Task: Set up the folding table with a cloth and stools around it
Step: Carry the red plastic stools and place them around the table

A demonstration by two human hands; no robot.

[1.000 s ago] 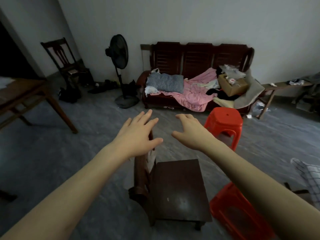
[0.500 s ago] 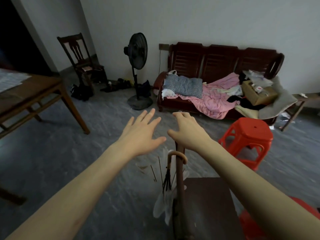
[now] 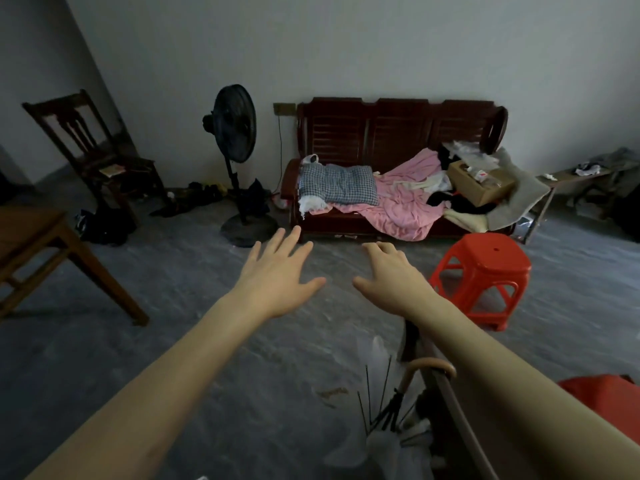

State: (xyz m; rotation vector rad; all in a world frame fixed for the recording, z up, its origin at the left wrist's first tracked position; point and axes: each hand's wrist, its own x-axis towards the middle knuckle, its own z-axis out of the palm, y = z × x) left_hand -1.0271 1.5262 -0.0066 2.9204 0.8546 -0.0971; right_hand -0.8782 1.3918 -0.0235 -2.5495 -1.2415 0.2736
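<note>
Head | left grip (image 3: 277, 282) released | right grip (image 3: 391, 278) released | red stool (image 3: 485, 271) near right

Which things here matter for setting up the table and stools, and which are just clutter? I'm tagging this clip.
For the job:
red stool
second red stool, at the frame edge
left hand and right hand, both empty

Lying about:
fan
wooden sofa with pink blanket
wooden chair
umbrella

Dark wooden bench (image 3: 398, 133) under pink blanket (image 3: 405, 202), black standing fan (image 3: 235, 123), possibly an umbrella (image 3: 398, 410)
</note>
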